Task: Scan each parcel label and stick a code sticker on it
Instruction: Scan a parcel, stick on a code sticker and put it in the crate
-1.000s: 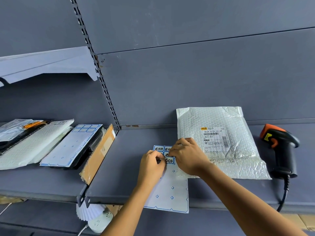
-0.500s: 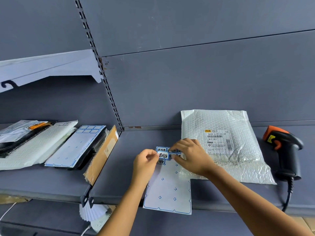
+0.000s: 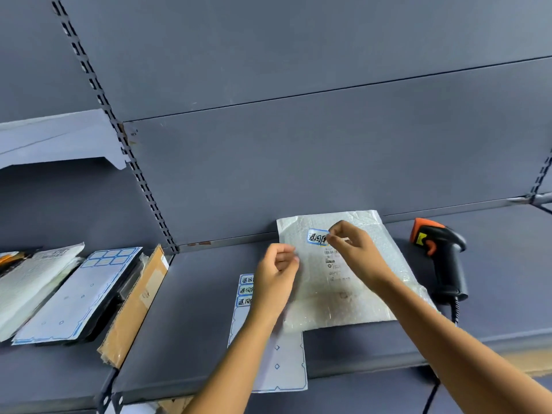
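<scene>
Pinching sticker [image 3: 317, 236] between right fingers [image 3: 337, 242], over parcel [image 3: 328, 306]

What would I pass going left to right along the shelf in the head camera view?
white bubble mailers → first sticker sheet → brown cardboard packet → second sticker sheet → bubble-mailer parcel → orange-and-black barcode scanner

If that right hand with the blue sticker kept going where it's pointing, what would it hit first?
Probably the white padded parcel right under the sticker; the right hand holds it near the top edge, though depth is unclear.
</scene>
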A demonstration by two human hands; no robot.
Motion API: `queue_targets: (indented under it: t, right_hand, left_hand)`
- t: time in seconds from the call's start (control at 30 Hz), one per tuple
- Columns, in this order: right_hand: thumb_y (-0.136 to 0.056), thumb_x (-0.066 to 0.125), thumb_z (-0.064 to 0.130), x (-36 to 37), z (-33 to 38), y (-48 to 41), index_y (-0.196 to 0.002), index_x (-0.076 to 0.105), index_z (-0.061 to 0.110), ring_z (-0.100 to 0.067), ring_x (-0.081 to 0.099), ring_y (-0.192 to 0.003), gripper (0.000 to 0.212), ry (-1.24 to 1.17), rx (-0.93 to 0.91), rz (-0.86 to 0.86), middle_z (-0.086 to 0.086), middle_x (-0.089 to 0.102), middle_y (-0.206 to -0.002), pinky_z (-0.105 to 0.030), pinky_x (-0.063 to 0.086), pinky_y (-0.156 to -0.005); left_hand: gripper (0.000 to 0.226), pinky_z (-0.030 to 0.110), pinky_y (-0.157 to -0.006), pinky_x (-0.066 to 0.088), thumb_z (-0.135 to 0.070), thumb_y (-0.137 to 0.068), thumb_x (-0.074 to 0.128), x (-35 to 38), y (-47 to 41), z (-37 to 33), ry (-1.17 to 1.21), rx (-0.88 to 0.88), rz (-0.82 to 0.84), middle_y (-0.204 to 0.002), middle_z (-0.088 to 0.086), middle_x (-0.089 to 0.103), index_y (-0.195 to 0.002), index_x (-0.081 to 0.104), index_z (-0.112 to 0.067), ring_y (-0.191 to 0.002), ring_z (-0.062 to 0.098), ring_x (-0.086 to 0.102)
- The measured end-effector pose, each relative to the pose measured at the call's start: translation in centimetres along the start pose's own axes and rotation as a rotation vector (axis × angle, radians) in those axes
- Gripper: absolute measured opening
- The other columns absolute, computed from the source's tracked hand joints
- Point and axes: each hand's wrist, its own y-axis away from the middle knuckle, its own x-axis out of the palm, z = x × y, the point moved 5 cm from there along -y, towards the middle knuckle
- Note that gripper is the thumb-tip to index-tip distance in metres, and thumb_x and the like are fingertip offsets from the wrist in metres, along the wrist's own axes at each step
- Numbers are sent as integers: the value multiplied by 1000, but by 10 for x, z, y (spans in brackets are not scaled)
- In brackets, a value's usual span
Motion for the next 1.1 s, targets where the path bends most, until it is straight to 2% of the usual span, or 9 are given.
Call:
queue_targets:
  t: [0.1,0.2,0.3,0.47,0.6,0.73,0.87,0.97,1.1]
  right_hand:
    - [-93,54,10,-46,-11,0,-75,53,14,-6,39,-59,19,103,50,-132,4,49,-72,-12,31,-51]
    - [-92,55,10,-82,-23,4,-71,53,16,-10,43,-69,22,222,91,-215,-1,47,-78,-24,34,-63]
    - [-91,55,7,-102,-35,11,-66,49,15,-15,41,-68,27,303,124,-230,0,44,-72,-31,31,-63]
    - [-91,55,9,-106,-46,16,-76,57,2,-20,43,-74,17,386,160,-259,-1,45,-74,-31,32,-67]
    - [-88,56,8,-105,-51,14,-72,56,6,-24,48,-74,17,364,157,-284,-2,49,-74,-37,40,-68]
    - [-88,57,11,-106,-57,10,-69,57,14,-31,56,-79,19,328,224,-245,-11,58,-78,-46,48,-76]
    - [-89,56,10,-108,-62,10,-73,59,10,-24,56,-72,17,213,298,-238,-13,63,-76,-41,49,-71]
    - [-90,56,9,-107,-61,10,-75,59,9,-20,56,-71,16,201,293,-216,-11,63,-76,-36,48,-69]
    - [-92,53,9,-106,-60,9,-76,59,10,-15,56,-67,17,185,325,-176,-5,60,-71,-26,46,-63]
  left_hand:
    - [19,10,-77,41,-7,-89,57,30,1,-10,-219,158,144,-95,-12,64,-87,61,-26,-87,-6,56]
    - [11,17,-88,39,-15,-88,57,60,4,-12,-491,321,267,-105,-8,60,-95,65,-20,-100,6,52]
    - [15,31,-93,40,-20,-87,55,81,4,-14,-641,454,308,-108,-5,61,-99,64,-18,-104,16,50]
    - [21,29,-91,38,-24,-91,51,100,-7,-18,-808,568,350,-115,-4,58,-109,60,-19,-106,19,50]
    - [31,31,-93,37,-33,-93,45,110,-15,-19,-918,605,398,-123,-5,53,-120,55,-21,-111,20,47]
    - [35,32,-91,38,-36,-89,40,116,-17,-15,-943,623,406,-120,-4,55,-116,56,-21,-109,21,48]
    - [39,33,-86,42,-38,-85,36,118,-14,-9,-931,639,377,-110,-3,61,-108,62,-20,-99,22,55]
    - [35,34,-83,45,-36,-83,42,116,-13,-2,-945,638,360,-108,-3,63,-106,63,-20,-96,22,58]
    - [55,33,-91,40,-46,-83,23,113,-10,1,-952,584,414,-116,-3,59,-113,60,-18,-104,22,54]
